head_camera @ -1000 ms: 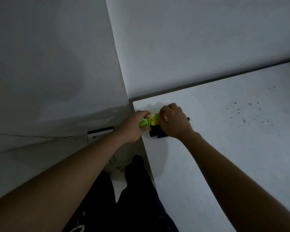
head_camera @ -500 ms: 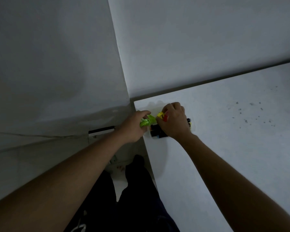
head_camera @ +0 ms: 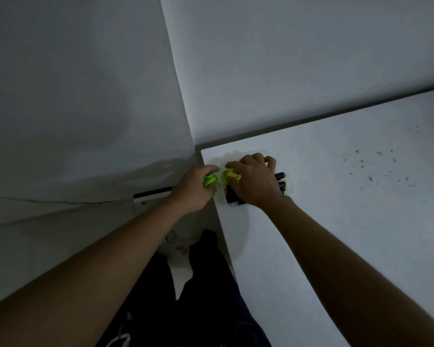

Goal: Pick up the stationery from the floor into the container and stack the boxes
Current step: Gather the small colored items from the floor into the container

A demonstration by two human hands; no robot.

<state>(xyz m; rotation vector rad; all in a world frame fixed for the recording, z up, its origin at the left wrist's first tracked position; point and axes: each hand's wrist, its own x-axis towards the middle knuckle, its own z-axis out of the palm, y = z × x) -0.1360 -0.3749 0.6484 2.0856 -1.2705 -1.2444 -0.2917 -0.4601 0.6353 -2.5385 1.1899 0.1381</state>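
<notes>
Both hands are out in front of the person, close together at the near corner of a white worktop (head_camera: 336, 221). The left hand (head_camera: 193, 190) is curled tight around a bright green crumpled piece (head_camera: 210, 181), which sticks out between its fingers. This hand is just off the edge of the worktop, right beside the corner.

The right hand (head_camera: 257, 182) is palm down over a small clear plastic container (head_camera: 222, 194). Its fingers are bent, and its thumb and first finger pinch a yellow crumpled piece (head_camera: 233, 175) at the left end of the container. The green crumpled piece and the yellow crumpled piece are very near each other, with a small gap between them.

The container sits on the worktop, close to the corner and the left edge. Inside it lie black markers (head_camera: 280, 175) with dark caps, side by side, and their ends poke out past the right hand. Most of what is in the container is hidden under that hand.

Farther right on the worktop there are some small dark specks (head_camera: 376, 166). Pale grey walls (head_camera: 286, 58) meet in a corner behind the worktop. Low on the left wall is a thin black strip (head_camera: 152, 192). Down below, the person's dark trousers (head_camera: 206, 296) show, with a bit of pale floor (head_camera: 174, 279) between the legs.
</notes>
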